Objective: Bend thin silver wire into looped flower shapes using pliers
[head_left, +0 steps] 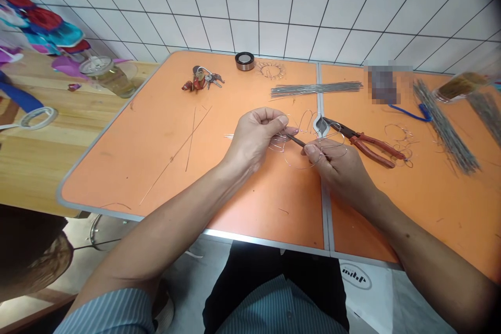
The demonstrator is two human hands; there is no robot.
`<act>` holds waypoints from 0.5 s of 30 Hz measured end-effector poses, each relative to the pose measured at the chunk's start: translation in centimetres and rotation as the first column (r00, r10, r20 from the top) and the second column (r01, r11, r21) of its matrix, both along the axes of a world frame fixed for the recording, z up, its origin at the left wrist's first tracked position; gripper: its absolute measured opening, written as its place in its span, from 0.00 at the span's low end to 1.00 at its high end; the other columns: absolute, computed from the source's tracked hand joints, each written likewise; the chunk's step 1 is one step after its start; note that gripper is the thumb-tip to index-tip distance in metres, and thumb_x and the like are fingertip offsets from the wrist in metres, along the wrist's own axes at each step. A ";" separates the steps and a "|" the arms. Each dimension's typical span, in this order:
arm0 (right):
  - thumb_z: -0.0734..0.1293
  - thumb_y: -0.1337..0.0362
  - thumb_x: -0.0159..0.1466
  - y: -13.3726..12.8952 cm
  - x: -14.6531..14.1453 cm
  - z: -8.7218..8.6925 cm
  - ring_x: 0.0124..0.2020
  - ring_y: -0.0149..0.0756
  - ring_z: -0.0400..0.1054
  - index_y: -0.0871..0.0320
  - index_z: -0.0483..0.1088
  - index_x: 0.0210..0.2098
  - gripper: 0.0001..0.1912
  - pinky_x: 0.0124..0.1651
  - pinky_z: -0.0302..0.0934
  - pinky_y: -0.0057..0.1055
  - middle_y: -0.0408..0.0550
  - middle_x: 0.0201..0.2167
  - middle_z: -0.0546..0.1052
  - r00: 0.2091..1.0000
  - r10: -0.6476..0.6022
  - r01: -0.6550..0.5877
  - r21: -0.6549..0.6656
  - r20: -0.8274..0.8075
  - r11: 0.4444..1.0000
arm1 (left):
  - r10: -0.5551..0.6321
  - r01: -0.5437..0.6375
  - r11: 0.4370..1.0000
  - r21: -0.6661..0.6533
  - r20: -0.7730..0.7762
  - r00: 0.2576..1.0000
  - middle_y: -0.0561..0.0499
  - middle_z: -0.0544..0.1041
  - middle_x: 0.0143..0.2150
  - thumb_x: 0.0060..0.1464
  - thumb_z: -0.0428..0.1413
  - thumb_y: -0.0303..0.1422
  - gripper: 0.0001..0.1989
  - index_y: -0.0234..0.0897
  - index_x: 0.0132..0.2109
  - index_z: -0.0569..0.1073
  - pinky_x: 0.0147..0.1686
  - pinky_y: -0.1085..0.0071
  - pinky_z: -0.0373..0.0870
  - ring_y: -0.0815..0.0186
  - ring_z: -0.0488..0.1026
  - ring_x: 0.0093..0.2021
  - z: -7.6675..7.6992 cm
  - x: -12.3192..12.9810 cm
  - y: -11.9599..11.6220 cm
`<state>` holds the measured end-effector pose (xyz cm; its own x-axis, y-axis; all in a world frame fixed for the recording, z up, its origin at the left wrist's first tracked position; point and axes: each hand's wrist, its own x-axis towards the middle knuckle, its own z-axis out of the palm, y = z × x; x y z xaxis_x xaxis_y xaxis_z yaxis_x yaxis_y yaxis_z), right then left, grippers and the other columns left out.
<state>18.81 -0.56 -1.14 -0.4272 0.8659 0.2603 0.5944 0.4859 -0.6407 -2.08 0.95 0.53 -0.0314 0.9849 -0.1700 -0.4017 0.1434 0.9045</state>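
Observation:
My left hand (pixel 253 134) is closed, thumb and fingers pinching a piece of thin bent wire (pixel 277 147) above the orange table. My right hand (pixel 340 164) is closed around a slim dark pointed tool (pixel 296 140), whose tip meets the wire at my left fingertips. Whether it is tweezers or a single rod, I cannot tell. Thin wire loops (pixel 303 168) curve between and around both hands. Just beyond my right hand lie pliers with red handles (pixel 378 150), jaws toward the table's seam.
Straight wires (pixel 317 88) lie in a bundle behind my hands, near a coiled wire ring (pixel 271 70) and a tape roll (pixel 245 61). Keys (pixel 211 78) rest at back left. Another wire bundle (pixel 446 128) is at right. A person's head (pixel 31 255) shows at lower left.

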 end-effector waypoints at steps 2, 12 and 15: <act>0.60 0.55 0.79 0.0 0.0 0.0 0.35 0.43 0.70 0.52 0.66 0.31 0.19 0.40 0.61 0.40 0.49 0.31 0.76 1.000 -0.004 0.004 0.006 0.011 1.000 | -0.001 0.001 1.000 0.001 -0.002 1.000 0.49 0.83 0.28 0.55 0.73 0.31 0.11 0.34 0.34 0.78 0.34 0.74 0.75 0.64 0.85 0.34 0.0 0.0 0.0; 0.62 0.54 0.79 0.5 2.1 0.6 0.36 0.46 0.75 0.52 0.71 0.31 0.20 0.40 0.63 0.42 0.50 0.33 0.82 0.994 -0.035 0.034 0.017 0.099 0.999 | 0.041 -0.040 0.997 0.064 -0.009 0.999 0.50 0.82 0.30 0.54 0.75 0.33 0.14 0.35 0.35 0.77 0.41 0.68 0.80 0.62 0.86 0.35 0.2 -0.6 0.3; 0.63 0.50 0.79 0.3 4.2 0.8 0.35 0.46 0.75 0.52 0.75 0.33 0.22 0.37 0.61 0.41 0.50 0.32 0.82 0.981 -0.164 0.164 0.006 0.101 0.986 | 0.067 -0.066 0.992 0.107 -0.001 0.998 0.51 0.81 0.30 0.54 0.74 0.33 0.13 0.35 0.36 0.77 0.42 0.70 0.80 0.64 0.86 0.35 0.2 -0.8 0.3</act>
<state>23.01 -0.30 -0.34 -0.3036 0.9268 0.2210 0.7275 0.3753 -0.5744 -2.85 1.30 0.69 -0.0981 0.9931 -0.0641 -0.4031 0.0193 0.9150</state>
